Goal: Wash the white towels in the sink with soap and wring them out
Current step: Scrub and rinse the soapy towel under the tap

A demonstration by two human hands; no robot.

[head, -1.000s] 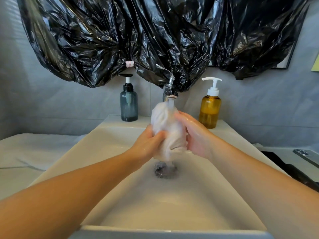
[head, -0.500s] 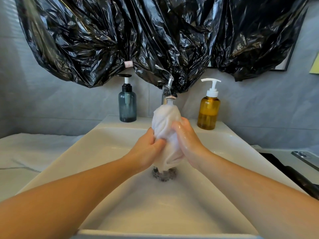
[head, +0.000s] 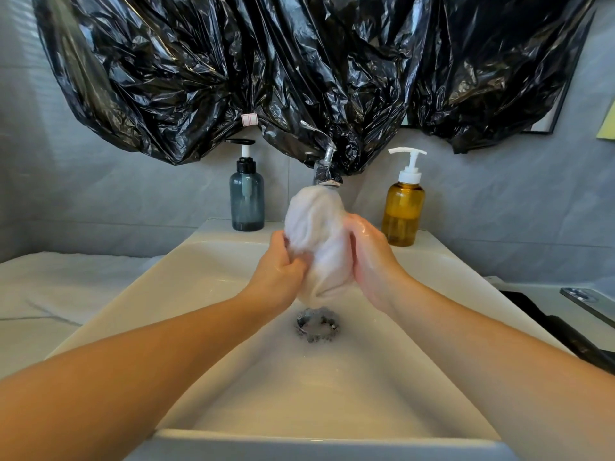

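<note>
No brand or readable writing shows on anything; only a small white tag (head: 249,119) with red outlines hangs on the black plastic sheet (head: 299,68) that covers the wall above, and its marks are too small to read. At the left, on the back ledge of the sink (head: 213,281), stands a blue-grey pump bottle (head: 246,202) with a black pump; what is inside I cannot tell. The left hand (head: 283,271) is clenched on the lower left side of the white towel (head: 319,241), with the fingers pressing into the cloth. The towel is bunched upright, held above the basin and the drain (head: 317,324), and its top touches the outlet of the faucet (head: 327,173). The right hand (head: 369,261), wet and shiny, grasps the right side of the towel. At the right stands an amber pump bottle (head: 403,212) with a white pump, filled almost to the shoulder with yellow-brown liquid.
</note>
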